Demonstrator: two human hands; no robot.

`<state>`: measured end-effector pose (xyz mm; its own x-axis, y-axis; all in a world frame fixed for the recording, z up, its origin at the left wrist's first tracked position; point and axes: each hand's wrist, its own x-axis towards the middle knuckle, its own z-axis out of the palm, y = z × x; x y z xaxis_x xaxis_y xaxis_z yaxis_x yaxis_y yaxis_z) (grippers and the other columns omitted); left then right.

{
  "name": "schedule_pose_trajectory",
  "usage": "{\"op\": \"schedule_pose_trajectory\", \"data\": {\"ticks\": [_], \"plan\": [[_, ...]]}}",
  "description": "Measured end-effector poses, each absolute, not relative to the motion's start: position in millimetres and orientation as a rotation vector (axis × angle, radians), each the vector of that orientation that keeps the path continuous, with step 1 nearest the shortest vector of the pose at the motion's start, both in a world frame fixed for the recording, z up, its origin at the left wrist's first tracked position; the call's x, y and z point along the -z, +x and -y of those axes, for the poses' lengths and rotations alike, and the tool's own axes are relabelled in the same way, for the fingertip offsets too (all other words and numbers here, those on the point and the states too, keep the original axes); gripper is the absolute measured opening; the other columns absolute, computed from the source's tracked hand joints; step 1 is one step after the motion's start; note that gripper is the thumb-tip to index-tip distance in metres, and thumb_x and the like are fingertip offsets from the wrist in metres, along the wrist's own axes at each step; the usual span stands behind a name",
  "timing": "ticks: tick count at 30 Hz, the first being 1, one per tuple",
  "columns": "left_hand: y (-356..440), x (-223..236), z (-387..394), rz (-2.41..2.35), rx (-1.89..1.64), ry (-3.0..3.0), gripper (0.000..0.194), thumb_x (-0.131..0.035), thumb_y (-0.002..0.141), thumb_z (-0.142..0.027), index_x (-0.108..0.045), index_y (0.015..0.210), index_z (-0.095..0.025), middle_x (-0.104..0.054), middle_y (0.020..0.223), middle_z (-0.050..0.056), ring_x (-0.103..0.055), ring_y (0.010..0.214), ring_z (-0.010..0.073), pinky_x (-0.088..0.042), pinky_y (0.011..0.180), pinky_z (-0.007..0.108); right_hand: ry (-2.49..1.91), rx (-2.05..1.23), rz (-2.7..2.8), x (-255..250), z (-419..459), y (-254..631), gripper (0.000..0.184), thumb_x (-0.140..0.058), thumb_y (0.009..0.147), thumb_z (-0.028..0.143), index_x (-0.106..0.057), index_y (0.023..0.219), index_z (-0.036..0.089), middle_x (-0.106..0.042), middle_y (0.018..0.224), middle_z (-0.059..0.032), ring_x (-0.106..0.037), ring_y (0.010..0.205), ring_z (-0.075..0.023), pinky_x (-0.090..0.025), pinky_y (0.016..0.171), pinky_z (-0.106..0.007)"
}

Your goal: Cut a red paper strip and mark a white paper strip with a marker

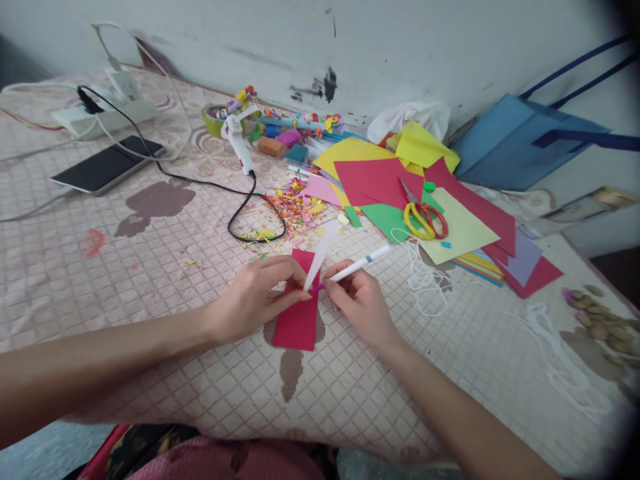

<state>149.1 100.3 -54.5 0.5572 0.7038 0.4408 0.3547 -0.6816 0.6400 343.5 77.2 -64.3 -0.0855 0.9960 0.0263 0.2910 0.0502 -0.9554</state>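
A red paper strip (296,327) lies lengthwise on the patterned cloth in front of me. My left hand (263,288) is over it, thumb and fingers pinching the lower end of a narrow, whitish, translucent strip (320,257); its exact kind is unclear. From the right, my right hand (361,301) holds a white felt-tip pen (356,265) in its fingers. The pen's purple tip points left, close to the whitish strip's lower end and the red paper's right edge. Whether the tip touches either one I cannot tell.
Paper scraps (295,210) and a glue gun (239,143) with a black cable lie beyond my hands. Scissors (425,220) rest on coloured sheets (373,181). White string (425,280) is at right, a phone (107,165) and power strip (105,117) at left, a blue bag (520,143) behind.
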Motion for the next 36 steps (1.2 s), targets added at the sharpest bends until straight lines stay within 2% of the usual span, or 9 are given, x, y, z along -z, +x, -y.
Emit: {"op": "schedule_pose_trajectory", "data": {"ticks": [7, 15, 21, 31, 36], "plan": [[151, 56, -101, -0.845, -0.95, 2.293, 0.005, -0.061, 0.085, -0.019, -0.061, 0.089, -0.016, -0.063, 0.08, 0.0, -0.058, 0.071, 0.0111, -0.046, 0.064, 0.021, -1.349, -1.025, 1.611, 72, -75, 340, 0.002, -0.055, 0.08, 0.021, -0.056, 0.08, 0.019, -0.056, 0.064, 0.0017, -0.05, 0.055, -0.0109, -0.04, 0.05, -0.022], [150, 55, -102, -0.837, -0.949, 2.276, 0.005, -0.061, 0.085, -0.017, -0.058, 0.081, -0.016, -0.062, 0.078, 0.0, -0.057, 0.071, 0.0111, -0.045, 0.064, 0.022, -1.337, -1.015, 1.672, 75, -78, 340, 0.003, -0.054, 0.08, 0.019, -0.058, 0.081, 0.019, -0.061, 0.071, -0.0008, -0.054, 0.061, -0.0127, -0.043, 0.055, -0.024], [151, 57, -103, -0.788, -0.966, 2.274, 0.004, -0.061, 0.084, -0.014, -0.058, 0.082, -0.015, -0.061, 0.08, 0.001, -0.057, 0.075, 0.0115, -0.045, 0.068, 0.022, -1.327, -1.028, 1.698, 76, -79, 340, 0.003, -0.054, 0.081, 0.019, -0.057, 0.081, 0.018, -0.059, 0.07, -0.0005, -0.056, 0.064, -0.014, -0.044, 0.059, -0.026], [151, 57, -103, -0.805, -0.946, 2.269, 0.007, -0.06, 0.084, -0.015, -0.057, 0.079, -0.015, -0.06, 0.077, 0.001, -0.056, 0.073, 0.0124, -0.044, 0.067, 0.023, -1.35, -0.955, 1.74, 78, -81, 341, 0.004, -0.056, 0.081, 0.022, -0.057, 0.077, 0.019, -0.057, 0.063, 0.002, -0.052, 0.054, -0.0116, -0.041, 0.05, -0.023], [152, 57, -103, -0.799, -0.949, 2.259, 0.004, -0.059, 0.085, -0.016, -0.059, 0.081, -0.015, -0.062, 0.078, 0.002, -0.057, 0.075, 0.0132, -0.045, 0.067, 0.024, -1.32, -1.028, 1.742, 80, -87, 341, 0.007, -0.056, 0.08, 0.024, -0.058, 0.083, 0.019, -0.06, 0.069, -0.0001, -0.056, 0.063, -0.015, -0.044, 0.057, -0.026]]}}
